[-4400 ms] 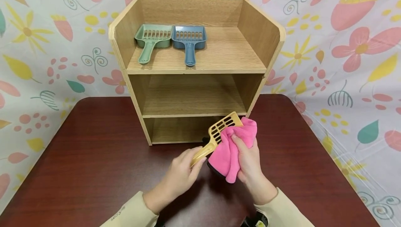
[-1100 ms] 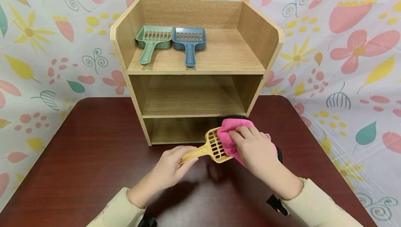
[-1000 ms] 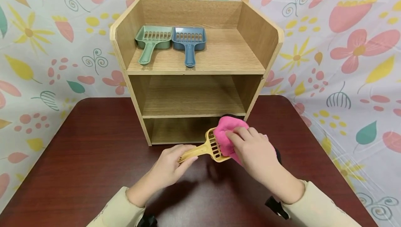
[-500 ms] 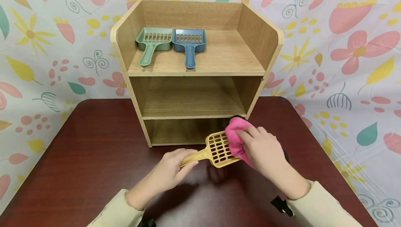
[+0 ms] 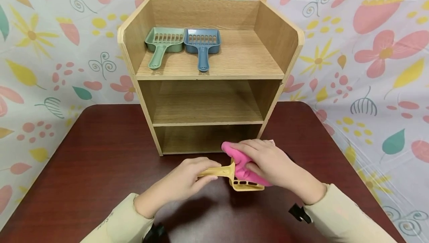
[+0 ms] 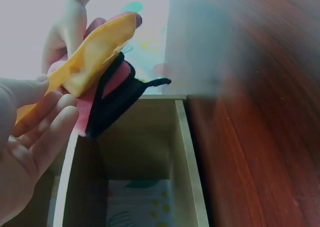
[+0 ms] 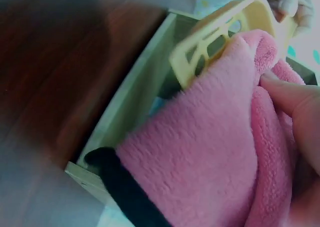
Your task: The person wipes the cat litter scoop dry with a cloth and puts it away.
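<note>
In the head view my left hand [image 5: 182, 179] pinches the handle of a yellow litter scoop [image 5: 246, 188], held above the table in front of the shelf. My right hand [image 5: 268, 161] grips a bunched pink cloth [image 5: 242, 166] and presses it onto the scoop's slotted head, covering most of it. The right wrist view shows the cloth [image 7: 200, 152] hanging with a black edge, the slotted scoop [image 7: 220, 37] just behind it. Seen from the left wrist, the scoop [image 6: 95, 54] lies between thumb and fingers, with the cloth's black trim [image 6: 117, 97] beneath it.
A wooden shelf unit [image 5: 209, 77] stands at the back of the dark red table [image 5: 83, 183]. On its top board sit a green litter scoop [image 5: 162, 43] and a blue litter scoop [image 5: 202, 45], side by side. A flower-patterned curtain [image 5: 362, 68] hangs behind.
My right hand has moved the pink cloth leftward and inward over the scoop's head, from its outer end. The yellow scoop has tilted and sits slightly lower. My left hand still holds its handle.
</note>
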### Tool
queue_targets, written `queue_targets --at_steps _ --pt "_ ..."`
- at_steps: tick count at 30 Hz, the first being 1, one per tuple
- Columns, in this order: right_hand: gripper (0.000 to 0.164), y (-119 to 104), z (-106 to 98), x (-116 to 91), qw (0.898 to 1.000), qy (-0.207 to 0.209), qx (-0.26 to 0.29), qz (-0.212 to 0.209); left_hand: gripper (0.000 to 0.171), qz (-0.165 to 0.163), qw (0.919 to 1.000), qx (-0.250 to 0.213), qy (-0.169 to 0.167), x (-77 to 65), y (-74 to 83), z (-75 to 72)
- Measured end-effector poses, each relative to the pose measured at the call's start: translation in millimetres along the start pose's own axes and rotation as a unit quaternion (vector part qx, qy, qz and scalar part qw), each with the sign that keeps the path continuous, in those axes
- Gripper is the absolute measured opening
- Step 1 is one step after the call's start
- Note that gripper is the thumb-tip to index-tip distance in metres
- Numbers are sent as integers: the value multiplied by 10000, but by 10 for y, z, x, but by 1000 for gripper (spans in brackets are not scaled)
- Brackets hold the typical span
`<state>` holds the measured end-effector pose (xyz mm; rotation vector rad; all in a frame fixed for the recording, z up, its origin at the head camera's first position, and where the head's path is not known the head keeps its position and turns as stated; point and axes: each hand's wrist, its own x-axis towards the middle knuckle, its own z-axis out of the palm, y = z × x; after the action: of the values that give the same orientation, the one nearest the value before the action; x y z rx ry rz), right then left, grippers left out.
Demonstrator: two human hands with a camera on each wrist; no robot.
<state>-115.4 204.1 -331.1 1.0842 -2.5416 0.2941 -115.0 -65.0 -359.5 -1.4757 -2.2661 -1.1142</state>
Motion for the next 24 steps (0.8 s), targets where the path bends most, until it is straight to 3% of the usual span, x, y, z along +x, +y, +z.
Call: queue_targets --at_steps 7,14,24 --pt "30 66 48 -27 9998 -73 73 166 23 -71 9999 133 -48 -22 -22 -21" --pt "36 155 31 -128 9980 -212 -97 586 24 -131 9997 141 135 -90 -89 -51" --pt "34 20 121 -15 9988 228 341 -249 23 -42 9997 39 -232 -12 -45 -25"
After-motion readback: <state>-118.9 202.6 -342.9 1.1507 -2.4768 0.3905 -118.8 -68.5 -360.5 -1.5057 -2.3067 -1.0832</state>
